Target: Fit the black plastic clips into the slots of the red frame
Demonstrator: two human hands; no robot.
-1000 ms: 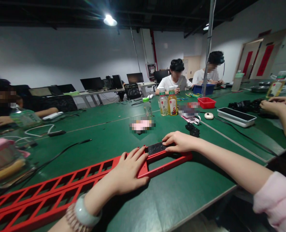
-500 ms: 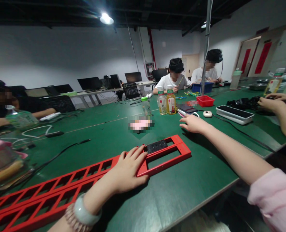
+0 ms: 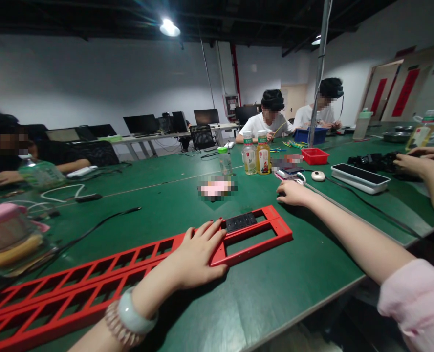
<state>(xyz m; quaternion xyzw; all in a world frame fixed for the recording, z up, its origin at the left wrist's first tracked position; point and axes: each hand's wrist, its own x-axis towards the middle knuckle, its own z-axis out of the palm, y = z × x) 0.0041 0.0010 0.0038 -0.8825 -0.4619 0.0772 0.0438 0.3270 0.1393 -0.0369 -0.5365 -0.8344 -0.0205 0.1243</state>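
Observation:
My left hand (image 3: 198,252) lies with fingers spread across a long red slatted frame (image 3: 255,247), pressing on it without wrapping round it. In an opening of the frame, just beyond my fingertips, sits a black block with small dots (image 3: 241,222). My right hand (image 3: 293,193) is stretched out over the table past the frame's right end, its fingers curled down and closed. Whatever they hold, if anything, is hidden. Just behind it lie a white device with a looped cable (image 3: 286,174) and a dark flat thing, partly blurred out.
Two drink bottles (image 3: 263,159) stand at mid-table near a clear green-capped bottle (image 3: 224,162). A red tray (image 3: 315,156) and a white-and-black case (image 3: 359,178) are to the right, with a black cable alongside. Another person's hands (image 3: 413,164) handle black parts. Other people sit across and at left.
My right hand has gone from outstretched fingers to curled ones. My left hand stays on the red frame. The whole view has shifted slightly.

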